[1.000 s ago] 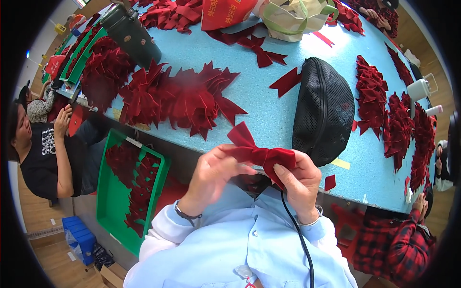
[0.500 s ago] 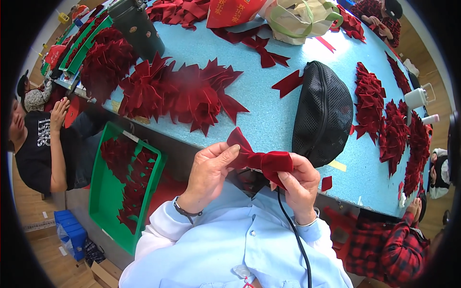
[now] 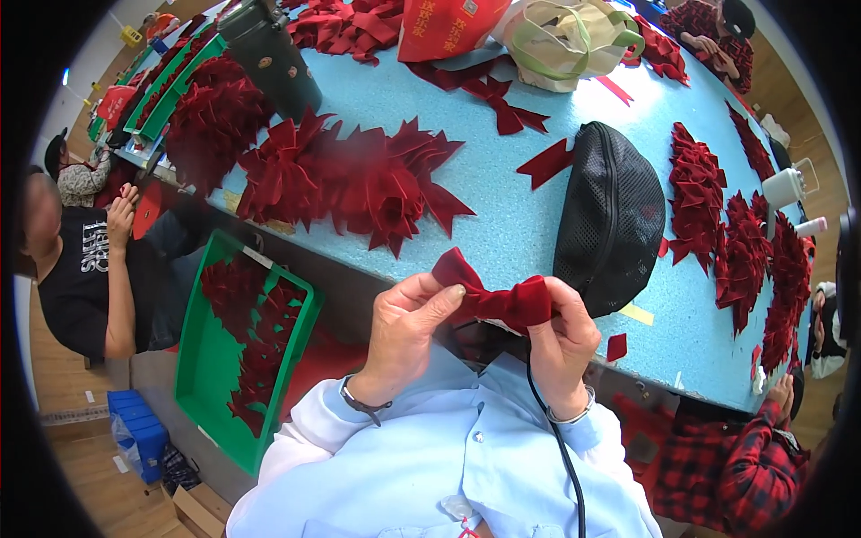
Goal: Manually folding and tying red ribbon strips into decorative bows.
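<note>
A dark red velvet bow (image 3: 502, 303) is stretched between my two hands, in front of my chest at the table's near edge. My left hand (image 3: 408, 327) pinches its left loop between thumb and fingers. Its right loop is gripped by my right hand (image 3: 562, 345), thumb in front and fingers behind. A strip of something pale shows under the bow's lower edge; what it is I cannot make out. Just beyond my right hand lies a black mesh zip pouch (image 3: 610, 215). Past my left hand, a row of red bows (image 3: 359, 184) rests on the table.
The blue table (image 3: 484, 206) also bears a dark flask (image 3: 269, 63), a cream bag (image 3: 565, 45), a red bag (image 3: 448, 27) and more bow piles (image 3: 695, 197). A green crate (image 3: 202, 377) holding red bows stands at lower left. Co-workers sit left (image 3: 85, 287) and right (image 3: 735, 466).
The whole view has shifted slightly, moving things a little right. Both hands keep hold of the bow, which is tipped a little differently.
</note>
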Motion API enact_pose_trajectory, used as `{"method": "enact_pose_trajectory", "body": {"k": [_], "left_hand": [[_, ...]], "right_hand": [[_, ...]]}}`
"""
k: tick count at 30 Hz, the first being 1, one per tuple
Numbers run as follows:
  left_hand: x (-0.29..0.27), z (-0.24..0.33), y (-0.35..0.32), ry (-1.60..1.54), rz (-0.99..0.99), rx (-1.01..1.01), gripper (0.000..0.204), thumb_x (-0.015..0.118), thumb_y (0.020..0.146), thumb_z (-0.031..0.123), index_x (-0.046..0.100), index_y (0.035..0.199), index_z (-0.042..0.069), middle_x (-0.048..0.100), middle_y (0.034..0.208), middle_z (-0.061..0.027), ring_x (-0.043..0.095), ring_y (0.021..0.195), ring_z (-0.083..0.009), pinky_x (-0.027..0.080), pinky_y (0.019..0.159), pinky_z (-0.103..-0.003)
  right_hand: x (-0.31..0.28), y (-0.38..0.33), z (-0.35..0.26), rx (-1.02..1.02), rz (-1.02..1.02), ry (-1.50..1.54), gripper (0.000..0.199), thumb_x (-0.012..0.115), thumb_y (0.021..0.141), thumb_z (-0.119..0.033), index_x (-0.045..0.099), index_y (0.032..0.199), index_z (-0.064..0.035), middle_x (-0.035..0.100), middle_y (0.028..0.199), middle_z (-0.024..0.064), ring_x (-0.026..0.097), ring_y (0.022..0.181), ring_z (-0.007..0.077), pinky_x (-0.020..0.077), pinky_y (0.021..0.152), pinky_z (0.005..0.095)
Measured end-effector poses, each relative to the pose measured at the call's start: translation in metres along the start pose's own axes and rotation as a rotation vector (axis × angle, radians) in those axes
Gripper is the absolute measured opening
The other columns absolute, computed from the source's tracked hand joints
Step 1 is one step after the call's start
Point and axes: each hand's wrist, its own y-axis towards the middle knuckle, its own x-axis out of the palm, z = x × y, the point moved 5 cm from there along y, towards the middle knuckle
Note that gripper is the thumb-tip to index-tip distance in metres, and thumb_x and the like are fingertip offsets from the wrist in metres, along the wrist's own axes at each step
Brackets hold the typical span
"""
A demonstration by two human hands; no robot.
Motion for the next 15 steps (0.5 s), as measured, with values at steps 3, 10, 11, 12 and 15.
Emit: {"method": "enact_pose_trajectory", "body": {"k": [3, 10, 11, 12, 15], "left_hand": [[0.007, 0.004, -0.004, -0.067, 0.026, -0.005, 0.013, 0.056, 0.088, 0.004, 0.06, 0.099, -0.001, 0.065, 0.093, -0.0085, 0.06, 0.087, -0.0142, 0.048, 0.082, -0.03], [0.012, 0.015, -0.009, -0.057, -0.099, -0.045, 0.027, 0.056, 0.087, 0.001, 0.057, 0.113, -0.001, 0.063, 0.104, -0.0078, 0.057, 0.097, -0.0147, 0.043, 0.089, -0.031], [0.009, 0.015, -0.01, -0.059, -0.098, -0.047, 0.027, 0.056, 0.087, 0.001, 0.057, 0.113, -0.001, 0.063, 0.104, -0.0078, 0.057, 0.097, -0.0147, 0.043, 0.089, -0.031], [0.007, 0.014, -0.01, -0.014, -0.127, -0.055, 0.026, 0.055, 0.087, 0.002, 0.057, 0.112, -0.001, 0.063, 0.104, -0.008, 0.057, 0.096, -0.015, 0.043, 0.089, -0.031], [0.004, 0.014, -0.008, 0.073, -0.193, -0.074, 0.023, 0.054, 0.088, 0.004, 0.058, 0.111, -0.001, 0.062, 0.104, -0.0084, 0.057, 0.096, -0.0156, 0.043, 0.089, -0.031]], "right_hand": [[-0.001, 0.0, -0.002, -0.044, -0.035, -0.057, 0.014, 0.058, 0.088, -0.006, 0.06, 0.099, 0.0019, 0.064, 0.085, 0.0055, 0.06, 0.073, 0.0104, 0.0479, 0.064, 0.0196], [0.003, 0.009, -0.005, -0.205, -0.145, -0.357, 0.012, 0.055, 0.09, -0.006, 0.056, 0.099, 0.0027, 0.063, 0.085, 0.0052, 0.058, 0.072, 0.0086, 0.0463, 0.064, 0.0197], [0.004, 0.009, -0.006, -0.203, -0.146, -0.359, 0.012, 0.055, 0.09, -0.006, 0.056, 0.099, 0.0027, 0.063, 0.085, 0.0052, 0.058, 0.072, 0.0086, 0.0463, 0.064, 0.0197], [0.005, 0.009, -0.005, -0.14, -0.134, -0.258, 0.012, 0.054, 0.09, -0.006, 0.055, 0.099, 0.0026, 0.062, 0.085, 0.005, 0.058, 0.072, 0.0085, 0.0461, 0.064, 0.0198], [0.009, 0.008, -0.003, -0.013, -0.102, -0.064, 0.012, 0.054, 0.09, -0.006, 0.053, 0.099, 0.0022, 0.061, 0.084, 0.0048, 0.057, 0.073, 0.0083, 0.0457, 0.064, 0.02]]}}
